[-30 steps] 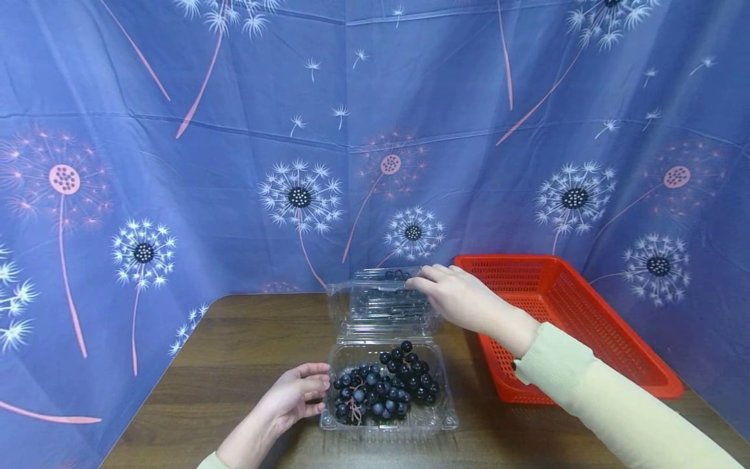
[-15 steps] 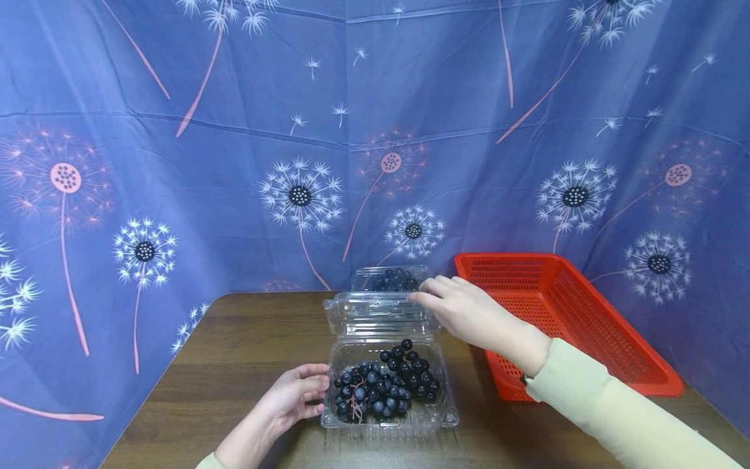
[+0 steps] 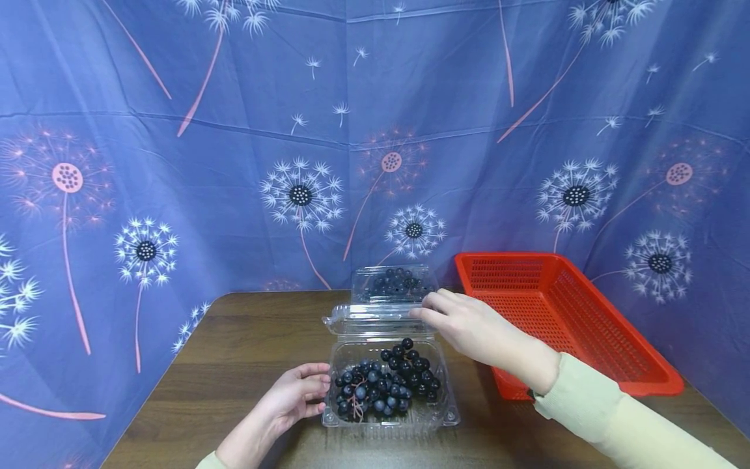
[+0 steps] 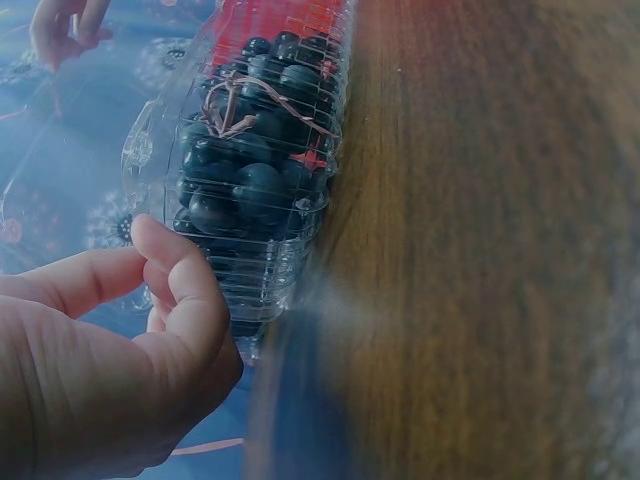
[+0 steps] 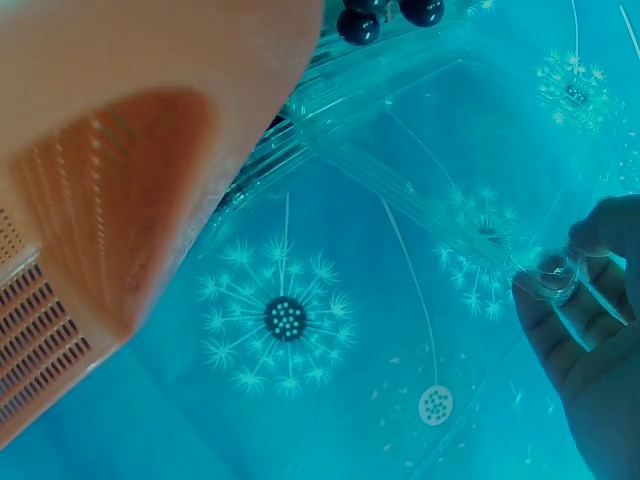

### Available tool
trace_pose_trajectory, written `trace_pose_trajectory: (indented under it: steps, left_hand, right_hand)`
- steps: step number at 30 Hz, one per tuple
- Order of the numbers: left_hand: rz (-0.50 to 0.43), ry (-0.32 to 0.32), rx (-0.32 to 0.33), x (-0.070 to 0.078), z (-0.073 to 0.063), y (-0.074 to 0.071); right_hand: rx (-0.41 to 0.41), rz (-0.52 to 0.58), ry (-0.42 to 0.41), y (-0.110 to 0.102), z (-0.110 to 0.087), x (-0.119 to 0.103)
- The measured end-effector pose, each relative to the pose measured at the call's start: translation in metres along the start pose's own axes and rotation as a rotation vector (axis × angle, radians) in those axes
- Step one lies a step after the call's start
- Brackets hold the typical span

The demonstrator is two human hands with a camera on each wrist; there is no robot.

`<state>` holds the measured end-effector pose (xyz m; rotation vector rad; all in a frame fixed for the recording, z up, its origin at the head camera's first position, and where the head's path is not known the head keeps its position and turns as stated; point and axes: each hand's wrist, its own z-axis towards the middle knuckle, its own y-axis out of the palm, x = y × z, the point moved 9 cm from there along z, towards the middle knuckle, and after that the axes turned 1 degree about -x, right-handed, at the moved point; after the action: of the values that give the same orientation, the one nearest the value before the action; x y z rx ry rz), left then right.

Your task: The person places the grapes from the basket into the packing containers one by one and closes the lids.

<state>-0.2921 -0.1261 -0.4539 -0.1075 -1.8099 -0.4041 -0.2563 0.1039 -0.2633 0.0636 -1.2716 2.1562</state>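
Observation:
A clear plastic clamshell box (image 3: 391,426) stands at the table's front with dark grapes (image 3: 375,391) inside, some dull and some shiny. Its hinged lid (image 3: 369,316) is raised at the back, tilted toward me. My right hand (image 3: 463,326) pinches the right corner of the lid; in the right wrist view, thumb and fingertips (image 5: 550,285) meet at that clear corner tab. My left hand (image 3: 293,397) rests beside the box's left wall, fingers loosely bent. In the left wrist view its fingertips (image 4: 155,240) lie close to the rim; contact is hard to tell.
Behind the lid stands what looks like a second clear box (image 3: 395,283) with dark grapes. A red perforated basket (image 3: 580,339) occupies the right side of the wooden table (image 3: 234,345). A blue dandelion-patterned cloth (image 3: 234,163) hangs at the back.
My right hand has brought the lid lower and toward me, moving slightly down with it. More of the grapes behind now show above the lid. My left hand and the box have barely moved.

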Motion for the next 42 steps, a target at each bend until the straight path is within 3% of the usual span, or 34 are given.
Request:
trace_pose_trajectory:
  steps: [7,15,25,42]
  left_hand:
    - [-0.014,-0.005,-0.013,-0.002,0.002,0.001]
    - [-0.014,-0.002,-0.014,-0.002,0.004,0.001]
    - [-0.026,-0.011,-0.017,-0.002,-0.001,0.000]
    - [-0.058,-0.037,-0.034,-0.004,-0.013,0.005]
  right_hand:
    - [0.031,-0.004,-0.039,-0.002,-0.006,-0.013]
    - [-0.001,0.014,-0.008,-0.003,-0.014,-0.023]
    - [0.120,-0.021,-0.047,-0.006,-0.023,-0.045]
    - [0.098,0.022,-0.063,0.003,-0.039,-0.064]
